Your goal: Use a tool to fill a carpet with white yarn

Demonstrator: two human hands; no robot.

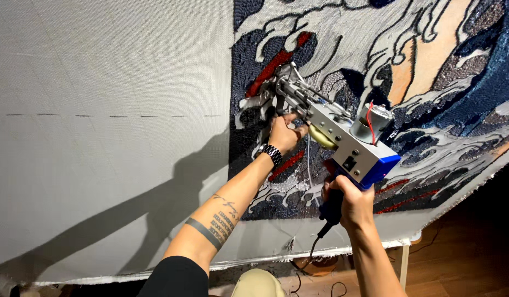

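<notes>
A silver and blue tufting gun (342, 140) points at a stretched grey cloth (100, 110) that carries a tufted wave picture (375, 66) in dark blue, white, red and peach. My right hand (348, 203) grips the gun's blue rear handle from below. My left hand (285, 133), with a metal wristwatch (271, 153) on its wrist, holds the gun's front grip close to the cloth. The gun's metal tip (282, 82) touches the tufted area beside a red stripe. A thin strand of yarn (309, 165) hangs down under the gun.
The left half of the cloth is bare, with a dashed line (111, 116) across it and my arm's shadow (155, 203). A black power cord (315, 247) drops from the handle. Below the cloth's ragged lower edge are a wooden floor (463, 258) and a frame leg (404, 264).
</notes>
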